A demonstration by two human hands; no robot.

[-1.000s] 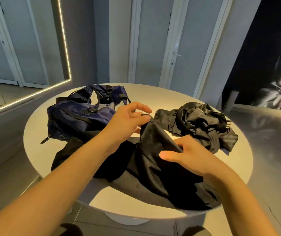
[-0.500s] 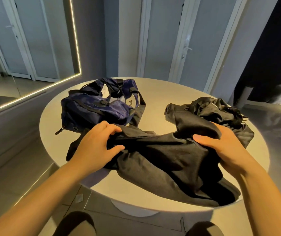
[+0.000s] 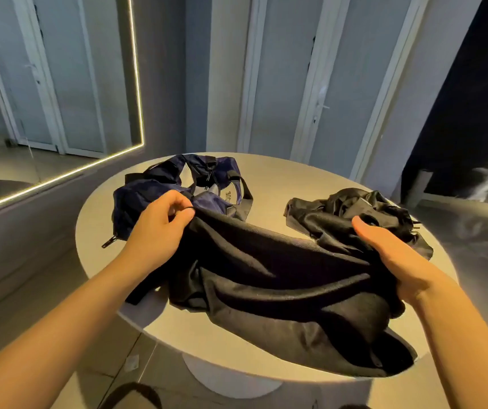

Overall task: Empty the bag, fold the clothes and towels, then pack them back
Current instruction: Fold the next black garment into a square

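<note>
A large black garment (image 3: 281, 278) is stretched between my hands above the round white table (image 3: 269, 169). My left hand (image 3: 160, 228) pinches its upper left edge, just in front of the navy blue bag (image 3: 154, 190). My right hand (image 3: 390, 258) grips the garment's right side, fingers tucked under the cloth and thumb on top. The garment's lower part droops onto the table's front edge. The bag lies open and slumped at the back left, straps loose. A second crumpled black garment (image 3: 363, 214) lies at the back right, behind my right hand.
A lit-edged mirror (image 3: 53, 93) covers the wall on the left. Pale doors (image 3: 340, 84) stand behind the table. The table's pedestal (image 3: 225, 376) rises from a tiled floor. A dark picture (image 3: 479, 98) hangs at the right.
My hands have moved apart and lifted, pulling the black garment wider and taut. My left hand rose toward the bag; my right hand shifted right along the cloth.
</note>
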